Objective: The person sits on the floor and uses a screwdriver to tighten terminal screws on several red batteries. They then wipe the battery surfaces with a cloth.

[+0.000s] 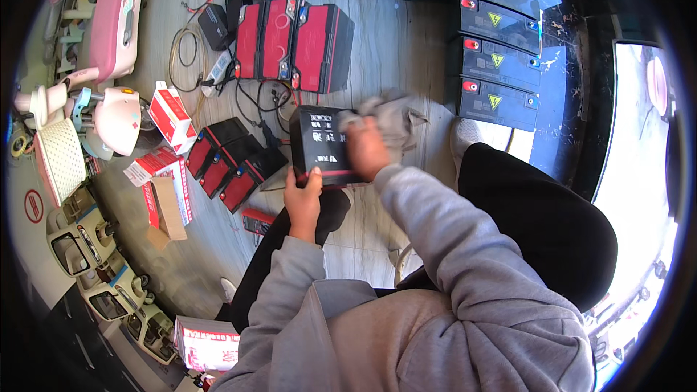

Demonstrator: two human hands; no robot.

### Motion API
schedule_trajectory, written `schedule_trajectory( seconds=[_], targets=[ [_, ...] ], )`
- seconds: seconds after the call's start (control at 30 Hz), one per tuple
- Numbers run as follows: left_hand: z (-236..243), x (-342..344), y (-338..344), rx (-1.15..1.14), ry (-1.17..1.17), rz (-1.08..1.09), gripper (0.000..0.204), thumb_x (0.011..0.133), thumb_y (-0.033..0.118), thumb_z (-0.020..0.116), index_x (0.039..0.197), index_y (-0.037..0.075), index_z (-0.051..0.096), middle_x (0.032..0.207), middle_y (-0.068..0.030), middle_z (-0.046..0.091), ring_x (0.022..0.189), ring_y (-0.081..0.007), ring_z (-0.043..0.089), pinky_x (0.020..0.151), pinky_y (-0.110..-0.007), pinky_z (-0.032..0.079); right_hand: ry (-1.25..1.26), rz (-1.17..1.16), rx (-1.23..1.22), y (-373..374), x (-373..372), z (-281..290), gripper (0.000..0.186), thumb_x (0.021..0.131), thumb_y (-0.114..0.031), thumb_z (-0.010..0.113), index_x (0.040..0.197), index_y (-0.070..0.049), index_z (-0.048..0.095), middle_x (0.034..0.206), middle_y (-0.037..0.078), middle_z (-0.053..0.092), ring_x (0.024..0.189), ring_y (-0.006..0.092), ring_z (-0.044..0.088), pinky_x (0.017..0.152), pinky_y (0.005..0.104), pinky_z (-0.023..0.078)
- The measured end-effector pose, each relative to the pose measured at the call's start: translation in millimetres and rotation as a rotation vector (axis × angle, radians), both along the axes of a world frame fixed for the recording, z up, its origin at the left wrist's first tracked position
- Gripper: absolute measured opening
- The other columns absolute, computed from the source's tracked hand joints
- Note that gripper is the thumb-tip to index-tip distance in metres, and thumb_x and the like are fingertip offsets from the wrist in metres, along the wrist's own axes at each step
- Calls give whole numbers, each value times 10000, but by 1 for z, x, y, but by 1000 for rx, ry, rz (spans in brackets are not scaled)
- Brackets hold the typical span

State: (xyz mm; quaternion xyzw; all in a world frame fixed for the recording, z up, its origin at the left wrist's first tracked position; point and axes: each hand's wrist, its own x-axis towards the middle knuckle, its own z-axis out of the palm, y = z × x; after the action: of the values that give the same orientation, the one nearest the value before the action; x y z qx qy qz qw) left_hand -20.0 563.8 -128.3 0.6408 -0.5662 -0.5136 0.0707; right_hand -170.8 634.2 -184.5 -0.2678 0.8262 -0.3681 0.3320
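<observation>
My left hand (pixel 303 207) grips the near lower edge of a black battery (pixel 308 141) with a red band and white print. The battery is held tilted in front of me, above the floor. My right hand (pixel 368 151) presses a crumpled grey cloth (pixel 398 122) against its right side. The cloth's loose end hangs off to the right, and the right fingers are partly hidden by it. Just left of the held battery lies a group of smaller black and red batteries (pixel 232 163). Beyond it stand several larger red and black batteries (pixel 316 47).
Cables and a black charger (pixel 213 27) lie near a white power strip (pixel 217 68). Opened red and white cartons (pixel 168 196) are at left, a red meter (pixel 257 221) by my left knee. Black batteries (pixel 498 62) line the right; pink scooter parts (pixel 116 22) stand far left.
</observation>
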Motion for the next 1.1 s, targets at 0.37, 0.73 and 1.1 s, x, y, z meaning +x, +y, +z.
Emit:
schedule_trajectory(
  seconds=[0.37, 0.73, 1.1],
  targets=[
    [14, -18, 11, -292, -76, -273, 598, 779, 235, 790, 1248, -41, 544, 1043, -148, 698, 928, -254, 663, 856, -350, 504, -128, -112, -111, -26, -23, -7, 206, 873, -66, 538, 1048, -41, 643, 1096, 279, 552, 888, 457, 612, 824, 506, 506],
    [14, -20, -3, 56, -3, 109, 687, 894, 353, 691, 1436, 20, 432, 1084, -55, 616, 822, -120, 595, 626, -272, 514, -124, -30, 110, 46, -25, -74, 227, 918, -158, 560, 1096, -81, 678, 1078, 267, 613, 1024, 440, 611, 917, 446, 495],
    [3, -21, -45, 391, 63, 535, 644, 783, 641, 682, 1218, 177, 582, 1225, -73, 639, 1134, -330, 600, 982, -563, 440, -1209, -704, -516, 64, 28, -38, 242, 932, -156, 563, 1070, -3, 689, 1104, 68, 655, 1026, 150, 577, 931, 280, 418]
  ],
)
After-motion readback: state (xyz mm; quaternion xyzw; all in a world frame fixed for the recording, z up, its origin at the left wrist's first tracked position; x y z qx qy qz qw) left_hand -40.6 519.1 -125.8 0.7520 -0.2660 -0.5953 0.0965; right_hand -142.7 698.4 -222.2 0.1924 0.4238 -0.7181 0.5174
